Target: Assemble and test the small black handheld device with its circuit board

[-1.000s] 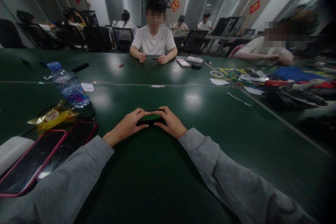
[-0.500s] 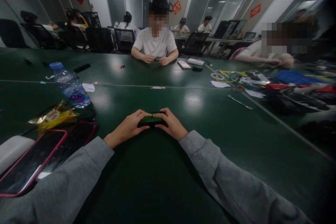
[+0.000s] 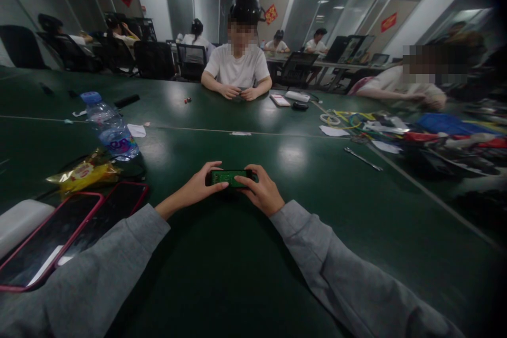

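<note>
Between my two hands is a small green circuit board (image 3: 225, 176) with a dark edge, its face with small light marks turned up towards me. My left hand (image 3: 202, 184) grips its left end, thumb along the near edge and fingers on the far side. At the right end my right hand (image 3: 261, 188) is closed on it, one finger lying over the green face. The underside is hidden, and I cannot tell whether the board touches the green table (image 3: 237, 253).
On the left are two phones with red edges (image 3: 51, 237), a white object (image 3: 24, 219), a yellow packet (image 3: 83, 174) and a plastic bottle (image 3: 111, 129). A wrench (image 3: 362, 159) and heaped cables (image 3: 356, 121) lie right. Opposite sits a person (image 3: 237, 66) handling a small dark object.
The board has tilted so more of its green face shows. My left thumb has come down to its near edge, and my right fingers have shifted. The person opposite has brought both hands together.
</note>
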The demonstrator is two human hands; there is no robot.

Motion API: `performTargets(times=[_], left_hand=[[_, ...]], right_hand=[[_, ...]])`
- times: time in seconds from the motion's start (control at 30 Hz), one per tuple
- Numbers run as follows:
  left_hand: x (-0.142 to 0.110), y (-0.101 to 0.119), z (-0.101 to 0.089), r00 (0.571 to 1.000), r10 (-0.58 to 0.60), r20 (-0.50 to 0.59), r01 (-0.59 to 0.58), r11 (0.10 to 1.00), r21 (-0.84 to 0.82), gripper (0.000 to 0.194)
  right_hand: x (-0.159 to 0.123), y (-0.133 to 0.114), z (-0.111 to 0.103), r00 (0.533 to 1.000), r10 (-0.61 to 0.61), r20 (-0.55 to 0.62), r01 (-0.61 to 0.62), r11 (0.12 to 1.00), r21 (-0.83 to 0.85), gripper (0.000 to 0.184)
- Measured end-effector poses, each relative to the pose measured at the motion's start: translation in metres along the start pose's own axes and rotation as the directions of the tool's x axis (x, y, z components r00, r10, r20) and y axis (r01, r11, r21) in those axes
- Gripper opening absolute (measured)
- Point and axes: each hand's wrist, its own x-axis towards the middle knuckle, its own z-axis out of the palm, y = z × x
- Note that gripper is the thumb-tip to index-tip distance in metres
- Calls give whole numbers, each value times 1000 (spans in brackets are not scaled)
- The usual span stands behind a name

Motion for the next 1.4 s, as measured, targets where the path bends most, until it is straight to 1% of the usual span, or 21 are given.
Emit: performTargets(times=[0.1, 0.17, 0.2, 0.3, 0.43, 0.57, 0.67, 0.77, 0.9, 0.97, 1.07, 1.13, 1.17, 1.2, 1.23, 1.27, 1.33, 1.37, 1.4], left_hand=[[-1, 5, 6, 998, -64, 3, 64, 986, -155, 67], [-2, 8, 12, 992, -120, 35, 125, 955, -269, 64], [-3, 10, 15, 990, -142, 27, 143, 941, -308, 63], [-6, 14, 21, 980, -199, -20, 179, 915, -361, 59], [-8, 17, 23, 968, -247, -49, 213, 906, -367, 57], [-8, 17, 23, 965, -259, -42, 227, 903, -366, 56], [-8, 14, 23, 972, -232, -39, 200, 903, -379, 59], [-8, 11, 23, 980, -198, -22, 169, 885, -434, 58], [-8, 6, 23, 982, -189, -27, 148, 843, -517, 53], [-7, 3, 23, 979, -200, -46, 145, 830, -539, 55], [-5, 0, 24, 973, -222, -57, 152, 812, -563, 54], [-4, 0, 25, 973, -220, -65, 147, 814, -562, 52], [-4, 1, 25, 974, -217, -70, 142, 817, -559, 51], [-4, 2, 25, 973, -217, -77, 139, 819, -556, 50], [-4, 3, 24, 972, -223, -79, 143, 819, -555, 49], [-4, 4, 24, 970, -229, -79, 147, 816, -559, 48], [-4, 5, 23, 968, -240, -72, 156, 802, -577, 47], [-4, 5, 22, 967, -243, -71, 157, 795, -586, 47], [-5, 4, 22, 967, -245, -68, 158, 789, -594, 48]], right_hand=[[0, -1, -1, 999, 17, -40, -18, 1000, -10, 30], [0, -2, -2, 998, 12, -57, -13, 1000, -15, 29], [0, -2, -2, 998, 7, -62, -8, 1000, -15, 29], [0, -2, -2, 999, 7, -49, -8, 1000, -8, 30], [0, -1, -1, 1000, 22, 1, -22, 1000, -6, 32], [1, -2, -1, 1000, 17, 20, -16, 999, -28, 33], [1, -3, -1, 1000, 22, 20, -21, 999, -25, 32], [1, -3, -1, 999, 26, 21, -26, 1000, -13, 32], [1, -1, 0, 1000, 22, 9, -22, 1000, 6, 34], [1, 0, 1, 1000, 24, -8, -24, 998, 56, 39], [3, 3, 3, 996, 75, -46, -64, 977, 204, 51], [5, 5, 5, 987, 151, -59, -122, 933, 340, 66], [6, 7, 5, 980, 197, -44, -161, 894, 417, 75], [7, 8, 5, 971, 238, -5, -204, 843, 498, 80], [7, 10, 5, 962, 266, 54, -248, 778, 577, 79], [8, 12, 4, 951, 282, 126, -294, 705, 646, 72], [9, 15, 2, 922, 285, 262, -382, 561, 734, 50], [10, 16, 1, 907, 289, 306, -417, 507, 755, 44], [10, 17, 0, 894, 297, 334, -442, 469, 765, 41]])
